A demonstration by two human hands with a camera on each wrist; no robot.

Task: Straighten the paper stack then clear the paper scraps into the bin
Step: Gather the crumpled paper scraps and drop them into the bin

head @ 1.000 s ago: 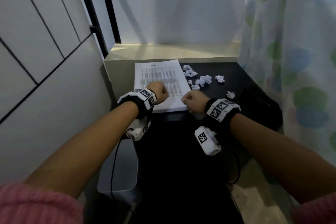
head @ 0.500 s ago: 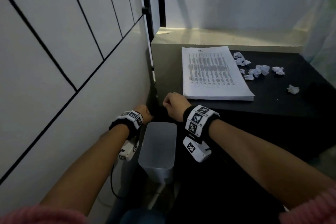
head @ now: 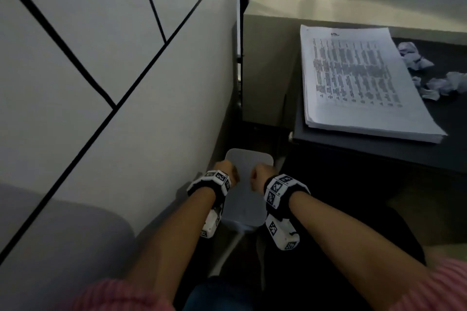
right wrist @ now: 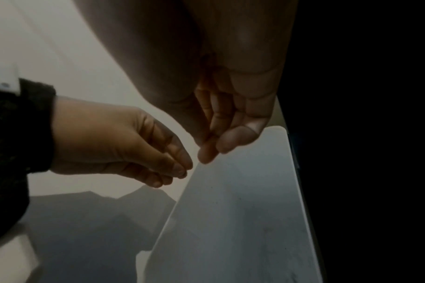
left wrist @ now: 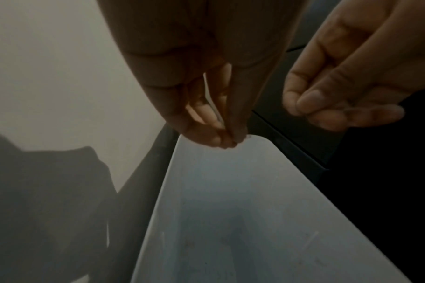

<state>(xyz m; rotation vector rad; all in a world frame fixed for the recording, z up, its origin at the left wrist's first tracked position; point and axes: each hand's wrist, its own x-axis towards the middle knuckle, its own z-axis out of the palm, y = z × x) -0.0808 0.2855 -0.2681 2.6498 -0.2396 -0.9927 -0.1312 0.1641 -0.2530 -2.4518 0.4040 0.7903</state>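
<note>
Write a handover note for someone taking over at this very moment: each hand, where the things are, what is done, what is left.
Left hand: over the bin, pinching a thin white sliver, seemingly paper.
Right hand: beside it over the bin, fingers curled to the thumb, nothing seen in them.
Paper stack: on the black desk, edges look squared; that step seems done.
Crumpled scraps: on the desk, right of the stack.
Left to do: drop the sliver, then carry the scraps to the bin.
</note>
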